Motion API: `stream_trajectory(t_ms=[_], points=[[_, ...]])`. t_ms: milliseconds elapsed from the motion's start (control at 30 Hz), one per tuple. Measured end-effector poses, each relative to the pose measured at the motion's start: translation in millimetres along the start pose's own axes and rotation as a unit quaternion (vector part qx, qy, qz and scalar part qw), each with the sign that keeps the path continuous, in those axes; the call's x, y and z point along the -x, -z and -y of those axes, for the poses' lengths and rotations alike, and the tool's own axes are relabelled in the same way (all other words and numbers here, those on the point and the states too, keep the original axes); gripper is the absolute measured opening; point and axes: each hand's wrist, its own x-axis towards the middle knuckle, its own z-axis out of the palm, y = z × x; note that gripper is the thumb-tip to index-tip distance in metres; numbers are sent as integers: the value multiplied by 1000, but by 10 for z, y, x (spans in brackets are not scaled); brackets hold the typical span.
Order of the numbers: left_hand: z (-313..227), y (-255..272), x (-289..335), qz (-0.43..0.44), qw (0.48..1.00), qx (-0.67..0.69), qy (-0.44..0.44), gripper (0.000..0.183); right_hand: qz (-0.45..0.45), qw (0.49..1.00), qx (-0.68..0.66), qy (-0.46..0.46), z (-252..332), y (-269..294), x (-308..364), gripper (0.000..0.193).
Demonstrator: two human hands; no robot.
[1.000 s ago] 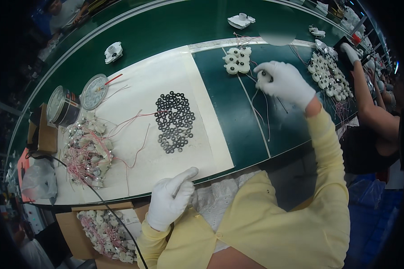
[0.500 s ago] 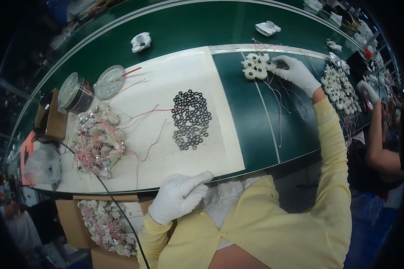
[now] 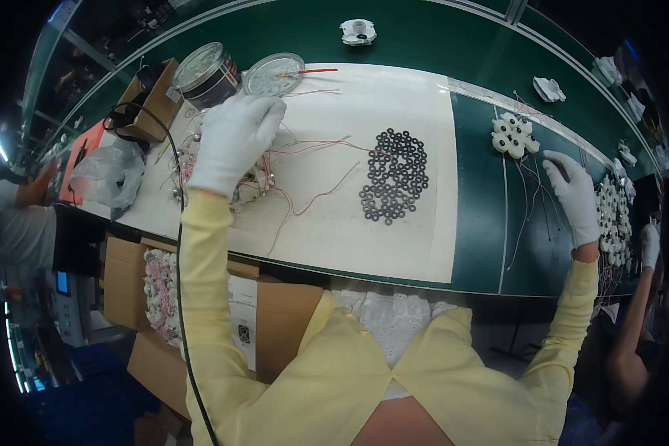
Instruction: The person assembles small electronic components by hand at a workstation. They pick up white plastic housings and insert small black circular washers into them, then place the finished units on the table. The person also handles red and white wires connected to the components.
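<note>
My white-gloved left hand [image 3: 234, 145] reaches over a pile of wired white parts [image 3: 254, 186] with pink leads, on the left of the table. Its fingers bend down, and the tips are hidden, so a grip cannot be made out. On the right, my gloved right hand [image 3: 574, 195] is open above the green surface, fingers slightly curled and apart, holding nothing. Just beyond it to the left lies a cluster of round white parts [image 3: 514, 137] with black centres and trailing wires. Between the hands, many small black rings [image 3: 394, 178] lie on the white sheet [image 3: 323, 215].
Behind my left hand stand a round tin [image 3: 209, 78] and a lid [image 3: 264, 76] with a red-handled stick [image 3: 316, 71]. A clear plastic bag [image 3: 110, 172] and cardboard box [image 3: 150, 100] sit further left. A black cable [image 3: 181, 297] hangs beside my left arm. More white parts [image 3: 613, 223] lie far right.
My left hand has gone from the table's front edge to the wired pile on the left. My right hand has drawn back from the white cluster. The whole view has shifted.
</note>
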Motion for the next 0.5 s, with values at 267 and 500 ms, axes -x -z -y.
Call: stream_trajectory(t_ms=[267, 500], points=[[270, -169, -60, 166, 983, -56, 45, 29, 6, 999, -44, -11, 96, 188, 297, 24], [108, -150, 53, 183, 952, -239, 57, 32, 0, 999, -45, 12, 152, 224, 391, 24]])
